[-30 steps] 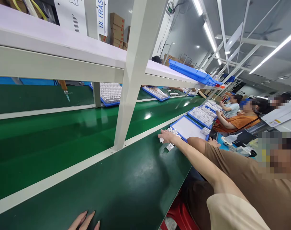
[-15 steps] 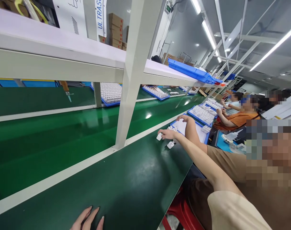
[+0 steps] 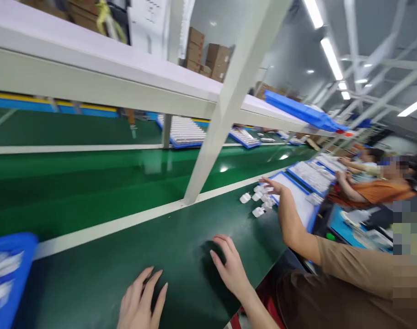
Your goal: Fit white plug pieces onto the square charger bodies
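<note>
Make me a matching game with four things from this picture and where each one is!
Things:
1. left hand
2. right hand
3. small white parts
4. blue tray

Places:
A. far left edge of the picture
B. flat on the green bench, bottom middle
C. by the co-worker's hand
D. flat on the green bench, right of the other hand

Pairs: 1-B, 2-D, 3-C, 4-A
</note>
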Available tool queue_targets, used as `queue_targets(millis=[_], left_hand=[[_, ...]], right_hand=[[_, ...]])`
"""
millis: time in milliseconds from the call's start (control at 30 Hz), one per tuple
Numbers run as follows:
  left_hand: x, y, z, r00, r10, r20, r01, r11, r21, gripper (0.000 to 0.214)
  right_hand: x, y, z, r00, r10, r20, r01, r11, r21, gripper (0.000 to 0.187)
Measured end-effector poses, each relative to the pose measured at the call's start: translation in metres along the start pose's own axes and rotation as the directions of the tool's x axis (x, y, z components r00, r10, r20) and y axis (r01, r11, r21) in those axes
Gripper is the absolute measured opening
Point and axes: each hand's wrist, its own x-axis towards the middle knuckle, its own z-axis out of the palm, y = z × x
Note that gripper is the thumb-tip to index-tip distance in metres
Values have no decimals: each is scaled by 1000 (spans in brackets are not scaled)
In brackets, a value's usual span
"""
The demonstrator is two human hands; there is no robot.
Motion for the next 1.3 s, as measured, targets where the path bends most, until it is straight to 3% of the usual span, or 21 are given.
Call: queue_targets(millis=[100,267,367,467,567,667,733,800,900,1000,1100,1167,1233,1300], left_hand=[[-6,15,-9,999,26,-39,-26,1000,-2,30],[-6,40,-36,999,-41,-16,41,999,12,35],[-16,48,-64,994,-63,-91,68,997,45,47],[-41,47,-102,971,-108,-213,132,986,101,44],[-66,20,-146,916,-196,-349,270,946,178,30],[-74,-23,-192,830,-347,-437,488,831,267,30],[-69,-49,-214,802,-480,-356,588,740,327,38],[-60,-66,-225,798,-575,-180,597,714,364,37],[-51,-78,-224,802,-597,-15,574,764,295,31],[-51,-76,-216,794,-605,-59,605,777,175,28],[-61,-65,-214,762,-626,-164,640,767,46,25],[-70,-53,-213,725,-637,-262,650,758,-42,24],[-78,-41,-211,670,-656,-347,656,742,-137,26],[-83,-29,-207,615,-701,-361,656,709,-260,31]], right_hand=[[-19,-29,25,990,-107,88,84,969,234,29],[5,-60,46,909,-371,191,274,875,399,26],[22,-84,58,877,-436,203,305,831,465,25],[29,-103,69,877,-441,194,300,815,496,24],[30,-106,85,889,-435,143,324,818,475,25],[28,-93,99,895,-425,135,332,837,435,27],[32,-88,101,890,-421,172,319,848,423,25],[49,-95,101,863,-452,226,320,835,447,23],[106,-138,116,760,-591,269,390,747,539,25],[188,-210,159,619,-725,301,474,651,593,36],[257,-286,216,423,-746,514,515,665,541,62],[281,-326,248,299,-771,563,546,622,562,69],[289,-350,269,200,-790,579,565,576,591,63],[288,-357,281,156,-800,579,562,555,614,48]])
